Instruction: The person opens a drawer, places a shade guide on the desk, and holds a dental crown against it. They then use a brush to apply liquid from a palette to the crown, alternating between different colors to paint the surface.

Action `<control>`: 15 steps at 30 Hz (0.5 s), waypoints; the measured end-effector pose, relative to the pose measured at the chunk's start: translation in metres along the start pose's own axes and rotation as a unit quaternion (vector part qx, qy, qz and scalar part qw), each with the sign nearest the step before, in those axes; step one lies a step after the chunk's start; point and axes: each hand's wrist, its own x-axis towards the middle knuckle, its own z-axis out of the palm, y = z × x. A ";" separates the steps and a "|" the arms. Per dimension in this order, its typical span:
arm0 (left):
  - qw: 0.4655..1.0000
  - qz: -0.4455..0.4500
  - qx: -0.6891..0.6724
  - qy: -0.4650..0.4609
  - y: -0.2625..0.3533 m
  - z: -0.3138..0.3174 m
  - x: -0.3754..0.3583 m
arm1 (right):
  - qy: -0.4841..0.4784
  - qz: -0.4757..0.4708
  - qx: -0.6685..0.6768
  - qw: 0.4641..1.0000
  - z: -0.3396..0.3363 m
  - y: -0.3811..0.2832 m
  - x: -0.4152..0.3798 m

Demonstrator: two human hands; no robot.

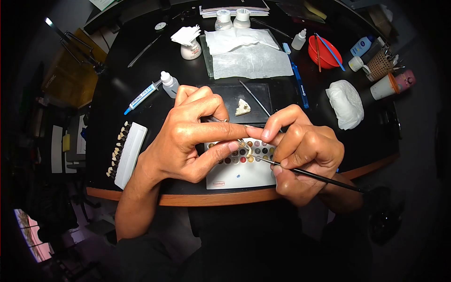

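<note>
My left hand [190,134] is closed on thin metal tweezers [243,143], mostly hidden by the fingers. At their tip is a small ivory-coloured piece that looks like a dental crown [249,152]. My right hand [307,155] grips a fine brush with a black handle [324,178], its tip touching or very near the crown. The right fingertips meet the left index fingertip. Below both hands lies a white palette [239,180] with rows of coloured wells and a blue smear. A cream honeycomb block [242,107] sits behind them on a dark tile [221,91].
At left are a shade guide [130,155], a firing paste syringe [142,97] and a dropper bottle [169,84]. White tissue [251,63] covers a glass slab behind. A red bowl [324,54], a wad of tissue [345,104] and a blue pen [299,84] are at right.
</note>
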 end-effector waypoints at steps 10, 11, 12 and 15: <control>1.000 0.003 -0.004 -0.002 -0.001 0.000 0.000 | 0.008 -0.004 -0.013 1.000 0.001 0.001 0.000; 1.000 0.002 -0.009 -0.001 -0.001 0.001 0.000 | 0.012 -0.004 -0.011 1.000 0.001 0.001 0.000; 1.000 0.002 -0.015 0.000 -0.001 0.001 0.000 | 0.017 -0.003 -0.009 1.000 0.001 0.001 0.000; 0.998 -0.008 -0.056 -0.003 -0.003 0.003 -0.001 | 0.001 -0.008 0.003 1.000 -0.001 0.000 0.000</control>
